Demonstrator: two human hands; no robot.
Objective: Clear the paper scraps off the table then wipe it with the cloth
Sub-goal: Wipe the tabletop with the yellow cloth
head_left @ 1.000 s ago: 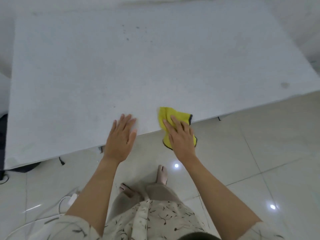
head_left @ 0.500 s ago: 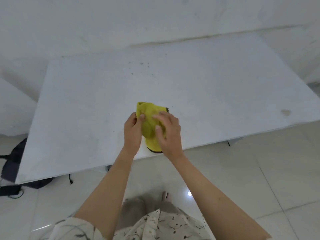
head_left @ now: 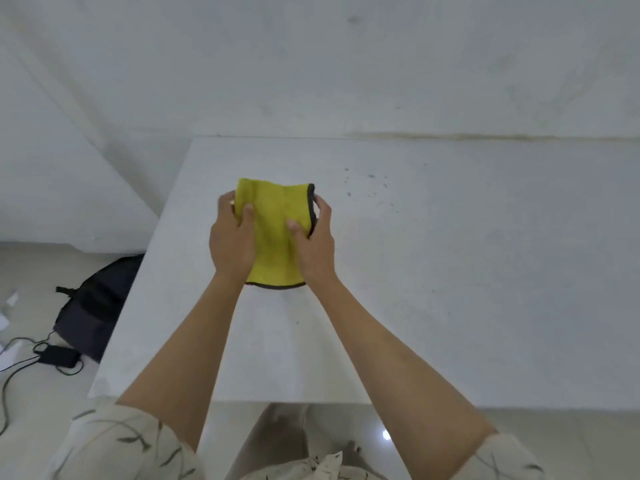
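The yellow cloth (head_left: 273, 233), edged in dark trim, is held spread between both hands above the white table (head_left: 485, 289), toward its left end. Judged purpose: the cloth is being opened or refolded into a flat pad before a wiping pass.

The left hand (head_left: 230, 242) grips the cloth's left edge, thumb on the near face and fingers wrapped behind. The right hand (head_left: 313, 244) grips the right, dark-trimmed edge in the same manner. Both hands are closed on the fabric, palms facing each other, wrists level, forearms reaching forward from the body over the near table edge. The lower hem hangs close to the surface; contact cannot be confirmed.

No paper scraps show on the table, so the clearing step appears complete. Small dark specks (head_left: 367, 188) lie just right of the cloth, likely the next area needing attention. On the floor at left sit a dark backpack (head_left: 93, 310) and a cabled power adapter (head_left: 57, 355).
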